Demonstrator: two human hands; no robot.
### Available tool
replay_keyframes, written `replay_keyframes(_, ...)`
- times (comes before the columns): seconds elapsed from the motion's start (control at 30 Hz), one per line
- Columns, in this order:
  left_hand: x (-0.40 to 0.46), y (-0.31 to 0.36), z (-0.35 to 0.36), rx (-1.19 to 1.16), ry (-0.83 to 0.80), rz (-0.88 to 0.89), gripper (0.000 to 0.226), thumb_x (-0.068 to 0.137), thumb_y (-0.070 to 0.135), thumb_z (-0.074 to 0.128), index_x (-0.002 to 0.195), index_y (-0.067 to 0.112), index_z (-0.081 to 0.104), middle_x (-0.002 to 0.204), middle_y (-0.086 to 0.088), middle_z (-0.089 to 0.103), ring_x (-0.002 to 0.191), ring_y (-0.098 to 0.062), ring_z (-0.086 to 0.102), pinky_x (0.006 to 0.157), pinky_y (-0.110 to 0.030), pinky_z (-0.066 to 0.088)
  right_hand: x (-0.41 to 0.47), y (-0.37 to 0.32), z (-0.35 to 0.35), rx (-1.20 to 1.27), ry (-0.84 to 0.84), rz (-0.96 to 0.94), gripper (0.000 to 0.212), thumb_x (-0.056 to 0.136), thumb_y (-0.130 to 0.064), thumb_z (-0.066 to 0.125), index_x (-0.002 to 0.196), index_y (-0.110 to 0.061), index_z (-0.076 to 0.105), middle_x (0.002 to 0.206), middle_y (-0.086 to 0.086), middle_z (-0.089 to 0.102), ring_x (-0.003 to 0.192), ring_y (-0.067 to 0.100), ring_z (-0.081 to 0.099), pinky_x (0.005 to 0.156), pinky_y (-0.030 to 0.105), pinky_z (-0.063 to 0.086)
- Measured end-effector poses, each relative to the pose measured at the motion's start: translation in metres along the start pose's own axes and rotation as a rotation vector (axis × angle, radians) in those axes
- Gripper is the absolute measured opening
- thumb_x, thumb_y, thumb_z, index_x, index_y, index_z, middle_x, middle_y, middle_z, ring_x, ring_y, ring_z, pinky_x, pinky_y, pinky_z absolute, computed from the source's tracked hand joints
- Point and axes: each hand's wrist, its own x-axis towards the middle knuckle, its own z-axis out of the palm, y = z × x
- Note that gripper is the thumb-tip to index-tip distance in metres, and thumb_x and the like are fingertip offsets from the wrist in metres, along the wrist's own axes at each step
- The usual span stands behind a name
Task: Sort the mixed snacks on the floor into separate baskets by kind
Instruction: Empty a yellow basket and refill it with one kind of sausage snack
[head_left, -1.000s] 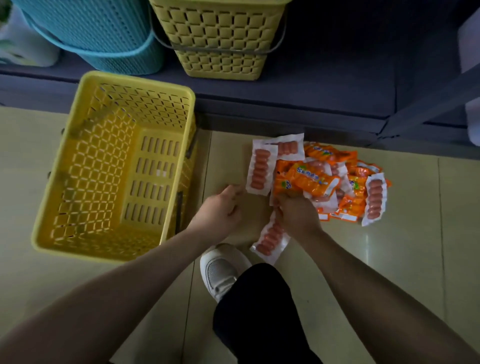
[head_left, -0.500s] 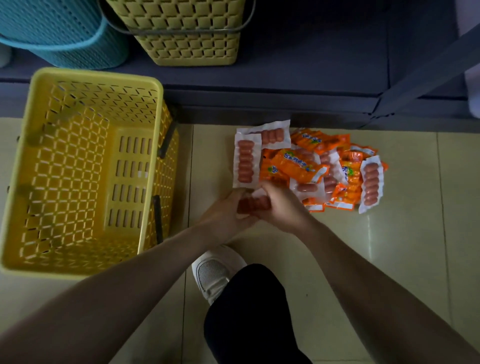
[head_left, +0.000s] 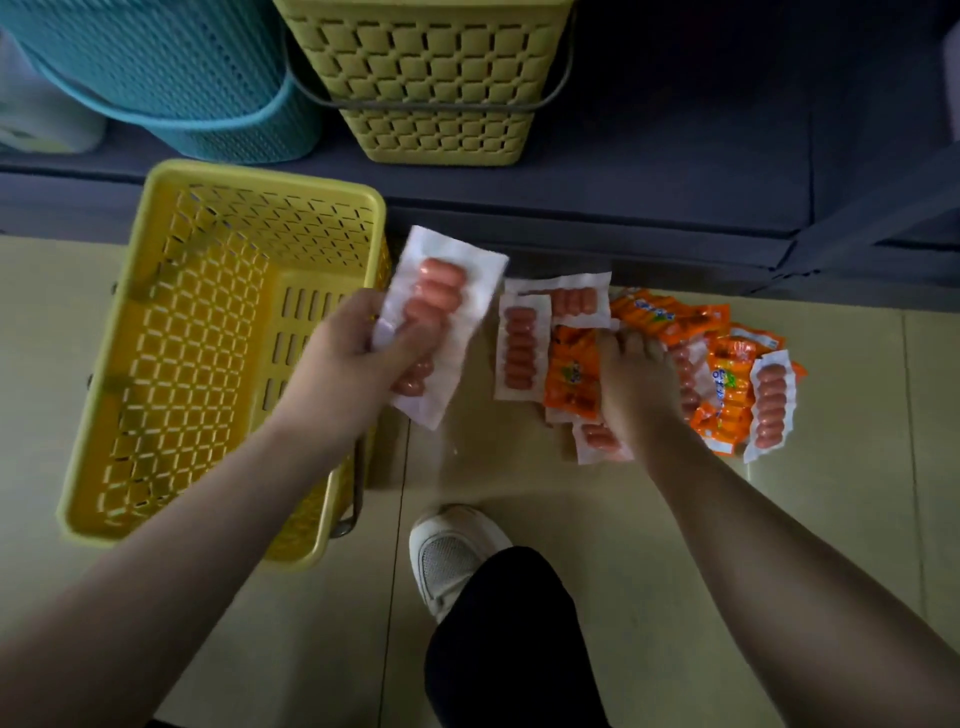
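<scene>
Sorting under way on a tiled floor, one sausage pack bound for the basket.

Far left, open-weave yellow plastic basket (head_left: 156, 364) on the floor, seemingly bare inside, close enough for a short drop; at its right rim, left hand (head_left: 353, 358) gripping a white-backed clear pack of small pink sausages (head_left: 441, 322), raised off the floor, likely headed in first; further right, right hand (head_left: 636, 384) pressed fingers-down into the mixed heap of orange foil snack packets (head_left: 571, 379) and matching sausage packs, grasp there impossible to make out.
</scene>
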Motion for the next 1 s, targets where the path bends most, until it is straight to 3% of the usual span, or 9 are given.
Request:
replay_keyframes(0.1,0.000,0.002,-0.027,-0.228,0.206,-0.130,0.008,0.091,0.023,0.055,0.089,0.018,0.060,0.070,0.006,0.065,0.056,-0.002,0.061,0.053,-0.017,0.051,0.003,-0.014,-0.027,0.287,-0.014,-0.005,0.039,0.096,-0.024,0.047,0.130,-0.005,0.044,0.102,0.009,0.060,0.093,0.022,0.059,0.080,0.028,0.047)
replay_keyframes(0.23,0.003,-0.007,-0.053,-0.264,0.373,-0.192,0.008,0.094,0.023,0.051,0.098,0.021,0.058,0.081,0.006,0.064,0.068,-0.004,0.064,0.054,-0.017,0.051,-0.004,-0.054,-0.081,0.783,-0.051,0.010,0.036,0.099,-0.018,0.040,0.135,-0.011,0.046,0.116,0.007,0.063,0.095,0.017,0.062,0.069,0.021,0.043)
replay_keyframes(0.33,0.008,-0.035,-0.061,-0.137,0.399,-0.270,0.021,0.092,0.029,0.053,0.110,0.017,0.054,0.091,0.001,0.066,0.079,-0.012,0.064,0.062,-0.025,0.050,-0.016,-0.090,-0.116,1.149,-0.055,-0.001,0.026,0.098,-0.016,0.041,0.117,-0.018,0.057,0.084,-0.002,0.066,0.064,0.005,0.063,0.054,0.020,0.049)
replay_keyframes(0.4,0.010,-0.056,-0.061,0.015,0.317,-0.347,0.030,0.093,0.030,0.052,0.116,0.010,0.052,0.095,-0.004,0.065,0.081,-0.018,0.064,0.066,-0.031,0.052,-0.018,-0.115,-0.133,1.291,-0.082,-0.014,0.021,0.096,-0.016,0.043,0.111,-0.018,0.057,0.084,-0.004,0.064,0.067,0.007,0.063,0.058,0.024,0.051)
replay_keyframes(0.5,0.008,-0.075,-0.061,0.261,0.139,-0.445,0.023,0.093,0.020,0.051,0.113,0.010,0.057,0.089,-0.003,0.062,0.085,-0.020,0.060,0.077,-0.033,0.050,-0.011,-0.154,-0.143,1.186,-0.068,-0.107,0.026,0.092,-0.016,0.050,0.118,-0.018,0.055,0.107,-0.001,0.064,0.095,0.016,0.061,0.083,0.034,0.051)
replay_keyframes(0.57,0.005,-0.075,-0.066,0.283,0.164,-0.420,0.027,0.094,0.018,0.048,0.120,0.015,0.054,0.101,-0.004,0.063,0.087,-0.019,0.059,0.072,-0.029,0.049,-0.007,-0.175,-0.141,1.057,-0.104,-0.152,0.035,0.090,-0.014,0.053,0.125,-0.016,0.053,0.120,0.003,0.061,0.104,0.019,0.059,0.089,0.036,0.050)
replay_keyframes(0.73,-0.014,-0.044,-0.078,0.262,0.305,-0.065,0.027,0.096,0.015,0.044,0.121,0.020,0.050,0.105,0.008,0.059,0.084,0.003,0.054,0.057,-0.006,0.038,0.003,-0.166,-0.111,0.802,0.107,-0.219,0.024,0.093,-0.010,0.050,0.115,-0.014,0.059,0.118,0.001,0.058,0.095,0.008,0.054,0.065,0.007,0.037)
replay_keyframes(0.87,-0.022,-0.022,-0.062,0.300,0.194,0.181,0.027,0.093,0.007,0.047,0.118,0.018,0.053,0.104,0.008,0.059,0.089,0.007,0.052,0.067,0.002,0.040,0.024,-0.112,-0.069,0.676,0.098,-0.030,0.022,0.096,-0.013,0.042,0.112,-0.008,0.056,0.111,0.009,0.059,0.093,0.018,0.053,0.070,0.025,0.037)
replay_keyframes(1.0,-0.013,-0.007,-0.037,0.324,0.104,0.289,0.031,0.089,0.003,0.050,0.116,0.019,0.052,0.097,0.016,0.058,0.096,0.005,0.054,0.076,-0.004,0.043,0.055,-0.058,-0.027,0.344,0.073,-0.022,0.025,0.096,-0.015,0.041,0.114,-0.005,0.055,0.113,0.014,0.060,0.101,0.028,0.056,0.085,0.037,0.046)
